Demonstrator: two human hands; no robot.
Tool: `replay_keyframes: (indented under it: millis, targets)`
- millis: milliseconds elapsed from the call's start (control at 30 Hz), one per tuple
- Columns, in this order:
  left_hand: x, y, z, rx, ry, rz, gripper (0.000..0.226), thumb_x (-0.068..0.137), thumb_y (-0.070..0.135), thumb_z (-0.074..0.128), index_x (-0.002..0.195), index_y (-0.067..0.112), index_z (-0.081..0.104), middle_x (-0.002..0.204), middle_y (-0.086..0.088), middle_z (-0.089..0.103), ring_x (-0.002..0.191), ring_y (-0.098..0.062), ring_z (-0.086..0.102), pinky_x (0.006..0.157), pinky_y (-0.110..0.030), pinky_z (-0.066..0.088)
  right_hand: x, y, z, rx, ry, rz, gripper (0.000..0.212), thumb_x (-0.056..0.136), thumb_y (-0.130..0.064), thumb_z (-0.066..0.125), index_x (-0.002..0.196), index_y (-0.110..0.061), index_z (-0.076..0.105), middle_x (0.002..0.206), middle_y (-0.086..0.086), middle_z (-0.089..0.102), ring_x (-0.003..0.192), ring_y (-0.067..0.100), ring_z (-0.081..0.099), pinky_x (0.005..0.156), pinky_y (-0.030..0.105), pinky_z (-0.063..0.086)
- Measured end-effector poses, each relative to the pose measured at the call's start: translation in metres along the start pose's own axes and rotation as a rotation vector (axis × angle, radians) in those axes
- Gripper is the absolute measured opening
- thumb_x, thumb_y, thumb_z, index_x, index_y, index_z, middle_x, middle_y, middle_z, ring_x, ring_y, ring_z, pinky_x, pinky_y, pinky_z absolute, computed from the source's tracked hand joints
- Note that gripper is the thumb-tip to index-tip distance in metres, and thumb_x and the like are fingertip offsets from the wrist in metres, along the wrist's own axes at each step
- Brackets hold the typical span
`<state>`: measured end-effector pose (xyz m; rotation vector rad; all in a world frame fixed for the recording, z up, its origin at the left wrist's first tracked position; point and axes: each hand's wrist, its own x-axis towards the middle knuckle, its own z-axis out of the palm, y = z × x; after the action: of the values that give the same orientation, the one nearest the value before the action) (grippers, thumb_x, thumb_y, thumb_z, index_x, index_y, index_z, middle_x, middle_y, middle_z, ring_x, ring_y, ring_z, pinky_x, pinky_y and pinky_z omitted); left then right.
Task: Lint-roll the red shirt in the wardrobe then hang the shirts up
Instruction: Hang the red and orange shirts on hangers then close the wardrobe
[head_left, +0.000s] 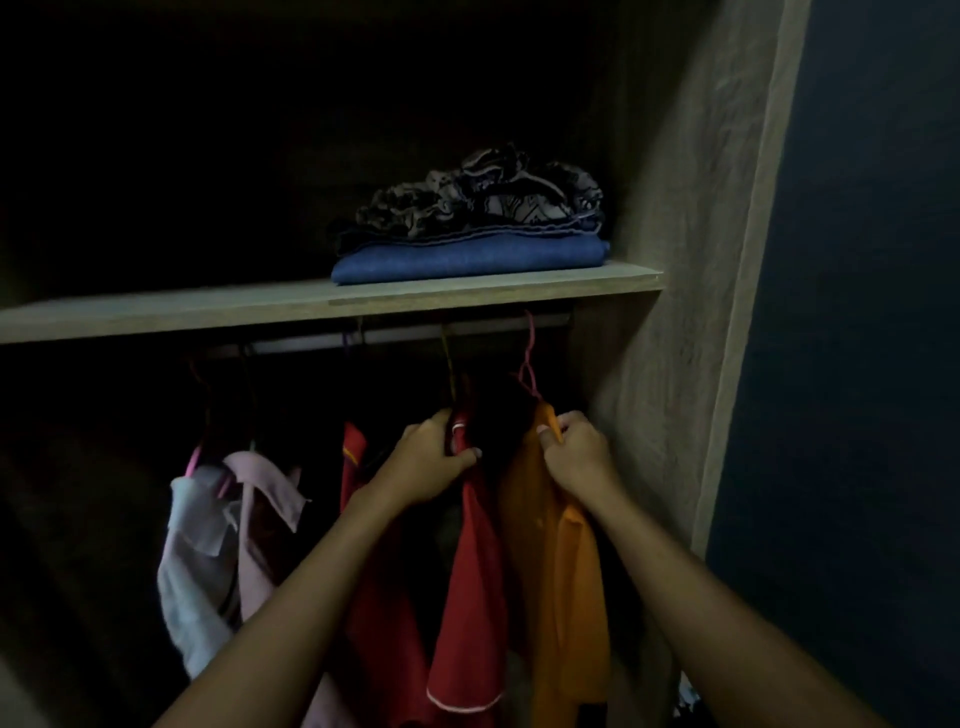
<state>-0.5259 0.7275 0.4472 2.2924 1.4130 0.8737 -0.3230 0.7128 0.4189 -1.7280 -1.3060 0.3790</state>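
Left hand (434, 457) is gripping the red shirt (470, 587), right hand (574, 452) fingers clamping the orange shirt (563, 571), both hanging.

V. dim, soft; upper left black; wide-angle edge bend.

Wardrobe's left half (130, 156) lost in darkness; red shirt (470, 597) hem cut off below

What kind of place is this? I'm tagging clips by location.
Most likely the inside of a bedroom wardrobe: shirts, a red shirt among them, hang on hangers from a rail under a wooden shelf holding folded clothes.
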Motion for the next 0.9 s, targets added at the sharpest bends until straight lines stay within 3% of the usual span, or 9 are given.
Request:
replay_keyframes:
  millis: [167, 233, 333, 500, 567, 633, 700, 767, 900]
  targets:
    - [-0.042, -0.005, 0.002, 0.01, 0.178, 0.136, 0.055, 0.093, 0.041, 0.062, 0.142, 0.018, 0.051, 0.129, 0.003, 0.062, 0.121, -0.01, 0.057, 0.102, -0.021, 0.042, -0.033, -0.005, 0.001, 0.15, 0.189, -0.214, 0.035, 0.09, -0.028, 0.063, 0.122, -0.021, 0.051, 0.124, 0.002, 0.049, 0.114, 0.021, 0.054, 0.099, 0.041, 0.046]
    - [-0.064, -0.015, 0.0, 0.067, 0.275, 0.152, 0.054, 0.093, 0.043, 0.061, 0.141, 0.018, 0.052, 0.131, 0.001, 0.06, 0.122, -0.01, 0.055, 0.102, -0.021, 0.04, -0.058, -0.012, 0.004, 0.237, 0.189, -0.314, 0.031, 0.089, -0.022, 0.064, 0.118, -0.023, 0.053, 0.121, -0.004, 0.049, 0.113, 0.013, 0.053, 0.098, 0.031, 0.045]
    - [-0.094, -0.027, -0.015, 0.128, 0.462, 0.155, 0.048, 0.094, 0.04, 0.061, 0.136, 0.016, 0.056, 0.133, 0.001, 0.058, 0.124, -0.012, 0.053, 0.103, -0.031, 0.045, -0.098, -0.026, 0.017, 0.327, 0.136, -0.427, 0.023, 0.09, -0.015, 0.064, 0.109, -0.022, 0.056, 0.113, -0.008, 0.052, 0.103, 0.002, 0.052, 0.087, 0.006, 0.039]
    - [-0.151, -0.047, -0.065, 0.299, 0.786, 0.242, 0.043, 0.094, 0.027, 0.062, 0.129, 0.002, 0.06, 0.13, -0.012, 0.061, 0.125, -0.02, 0.054, 0.106, -0.03, 0.04, -0.157, -0.042, 0.087, 0.463, -0.18, -0.448, 0.013, 0.091, -0.014, 0.063, 0.097, -0.023, 0.056, 0.08, -0.006, 0.058, 0.068, 0.004, 0.056, 0.06, 0.017, 0.043]
    - [-0.172, -0.059, -0.089, 0.4, 0.925, 0.259, 0.043, 0.091, 0.02, 0.064, 0.128, -0.002, 0.06, 0.13, -0.016, 0.06, 0.126, -0.027, 0.054, 0.106, -0.038, 0.041, -0.178, -0.05, 0.125, 0.429, -0.299, -0.424, 0.01, 0.089, -0.012, 0.065, 0.09, -0.019, 0.057, 0.069, -0.006, 0.057, 0.06, 0.006, 0.056, 0.057, 0.018, 0.044]
    - [-0.194, -0.075, -0.111, 0.447, 1.039, 0.252, 0.043, 0.089, 0.014, 0.065, 0.127, -0.004, 0.059, 0.129, -0.018, 0.06, 0.127, -0.032, 0.053, 0.107, -0.045, 0.041, -0.202, -0.059, 0.162, 0.389, -0.431, -0.398, 0.011, 0.087, -0.014, 0.064, 0.082, -0.021, 0.057, 0.065, -0.003, 0.059, 0.058, 0.009, 0.059, 0.059, 0.028, 0.05]
    - [-0.215, -0.095, -0.132, 0.483, 1.086, 0.236, 0.042, 0.09, 0.012, 0.064, 0.128, -0.003, 0.058, 0.13, -0.018, 0.06, 0.13, -0.035, 0.05, 0.107, -0.052, 0.039, -0.229, -0.067, 0.199, 0.333, -0.541, -0.365, 0.018, 0.088, -0.017, 0.063, 0.072, -0.021, 0.054, 0.059, 0.0, 0.061, 0.057, 0.014, 0.061, 0.06, 0.034, 0.05]
    - [-0.233, -0.118, -0.153, 0.522, 1.079, 0.186, 0.043, 0.091, 0.014, 0.062, 0.131, -0.001, 0.056, 0.134, -0.019, 0.057, 0.134, -0.037, 0.046, 0.106, -0.058, 0.037, -0.261, -0.07, 0.237, 0.319, -0.652, -0.297, 0.028, 0.089, -0.023, 0.062, 0.067, -0.008, 0.055, 0.054, 0.007, 0.06, 0.05, 0.014, 0.06, 0.055, 0.039, 0.052]
    - [-0.261, -0.158, -0.185, 0.541, 1.068, 0.107, 0.045, 0.094, 0.015, 0.058, 0.137, 0.003, 0.052, 0.143, -0.02, 0.049, 0.14, -0.039, 0.037, 0.111, -0.062, 0.028, -0.32, -0.068, 0.308, 0.225, -0.756, -0.222, 0.055, 0.08, -0.055, 0.05, 0.064, -0.002, 0.054, 0.053, 0.01, 0.062, 0.048, 0.021, 0.063, 0.05, 0.047, 0.054]
